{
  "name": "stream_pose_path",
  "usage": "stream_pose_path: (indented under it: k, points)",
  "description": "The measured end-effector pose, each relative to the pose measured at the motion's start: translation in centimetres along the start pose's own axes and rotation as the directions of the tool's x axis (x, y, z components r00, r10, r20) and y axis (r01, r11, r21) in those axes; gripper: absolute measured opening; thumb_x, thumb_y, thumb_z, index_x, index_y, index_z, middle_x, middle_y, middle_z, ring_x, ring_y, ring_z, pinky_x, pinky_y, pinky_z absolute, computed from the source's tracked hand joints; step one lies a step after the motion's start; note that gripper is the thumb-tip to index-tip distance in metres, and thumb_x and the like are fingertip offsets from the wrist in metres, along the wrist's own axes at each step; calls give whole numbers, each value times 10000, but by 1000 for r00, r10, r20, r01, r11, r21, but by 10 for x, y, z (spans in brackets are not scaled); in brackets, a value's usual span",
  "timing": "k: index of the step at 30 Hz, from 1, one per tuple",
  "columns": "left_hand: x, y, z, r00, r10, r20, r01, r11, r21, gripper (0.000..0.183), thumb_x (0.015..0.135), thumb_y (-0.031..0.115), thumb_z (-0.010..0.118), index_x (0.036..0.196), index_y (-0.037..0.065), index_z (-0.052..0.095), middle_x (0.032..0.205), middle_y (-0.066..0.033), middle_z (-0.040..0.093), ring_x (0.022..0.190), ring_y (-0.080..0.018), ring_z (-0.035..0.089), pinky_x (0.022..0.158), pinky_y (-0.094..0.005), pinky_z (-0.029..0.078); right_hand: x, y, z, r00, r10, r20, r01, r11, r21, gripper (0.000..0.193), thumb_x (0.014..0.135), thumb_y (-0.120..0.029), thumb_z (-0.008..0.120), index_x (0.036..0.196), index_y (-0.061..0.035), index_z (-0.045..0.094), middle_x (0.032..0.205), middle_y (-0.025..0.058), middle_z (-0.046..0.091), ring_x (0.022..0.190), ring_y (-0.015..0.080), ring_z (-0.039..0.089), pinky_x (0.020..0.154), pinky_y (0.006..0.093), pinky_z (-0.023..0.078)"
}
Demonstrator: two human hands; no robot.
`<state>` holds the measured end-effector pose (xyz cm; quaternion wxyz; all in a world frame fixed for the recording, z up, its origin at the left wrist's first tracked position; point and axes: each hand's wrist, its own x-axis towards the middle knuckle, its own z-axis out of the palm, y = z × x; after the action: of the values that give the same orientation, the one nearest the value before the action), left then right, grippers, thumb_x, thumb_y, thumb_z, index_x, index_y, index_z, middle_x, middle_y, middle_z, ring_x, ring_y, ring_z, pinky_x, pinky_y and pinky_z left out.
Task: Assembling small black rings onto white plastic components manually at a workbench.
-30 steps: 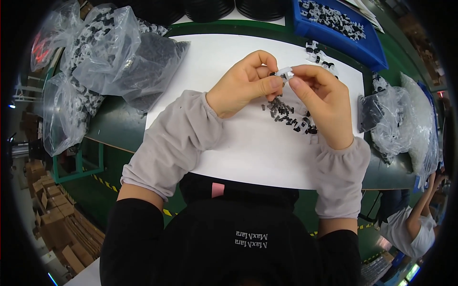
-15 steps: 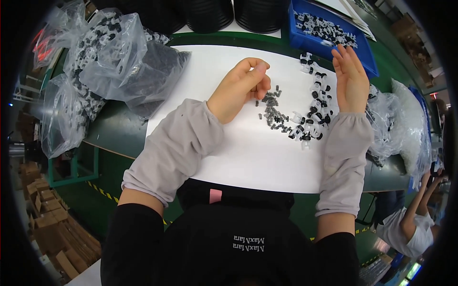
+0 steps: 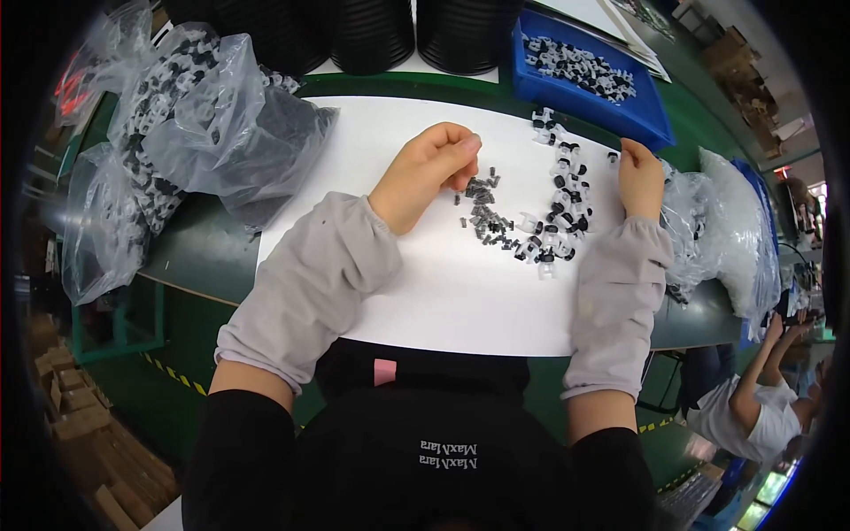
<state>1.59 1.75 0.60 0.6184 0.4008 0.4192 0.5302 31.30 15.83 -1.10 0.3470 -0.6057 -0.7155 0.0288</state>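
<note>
Many pins and wheels on the paper look left to do, others in the blue bin beyond perhaps done, my left hand pinched narrow above it, my right hand curled beside it, contents unclear.

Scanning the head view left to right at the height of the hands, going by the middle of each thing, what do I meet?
Left-side plastic bags → left hand → small grey pins → black-and-white pieces → right hand → right-side plastic bags.
</note>
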Motion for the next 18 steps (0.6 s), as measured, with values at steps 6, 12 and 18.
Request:
stream_pose_path:
  k: [6, 12, 18]
  points:
    - [0, -1, -3, 999, -2, -46, 3, 1000, 15, 208, 925, 283, 528, 955, 77, 521, 772, 12, 512, 709, -88, 441, 696, -219, 386, 5, 1, -20, 994, 74, 74, -74, 997, -5, 274, 822, -149, 578, 1063, -42, 653, 964, 155, 672, 871, 271, 643, 778, 329, 483]
    - [0, 0, -1, 1000, -18, -22, 19, 998, 52, 194, 919, 284, 540, 939, 91, 529, 778, 18, 523, 700, -75, 445, 684, -210, 389, 4, -7, -3, 959, 120, 256, -54, 966, -251, 390, 729, -178, 625, 1100, -59, 632, 1015, 173, 654, 933, 323, 626, 818, 381, 485]
    - [1, -1, -3, 1000, -5, -2, 5, 999, 53, 191, 915, 284, 548, 933, 94, 535, 777, 23, 528, 696, -67, 448, 671, -200, 390, 28, -30, -7, 977, -114, 178, 103, 992, 70, 392, 722, -150, 675, 1095, -41, 621, 919, 137, 652, 806, 280, 619, 759, 356, 488]
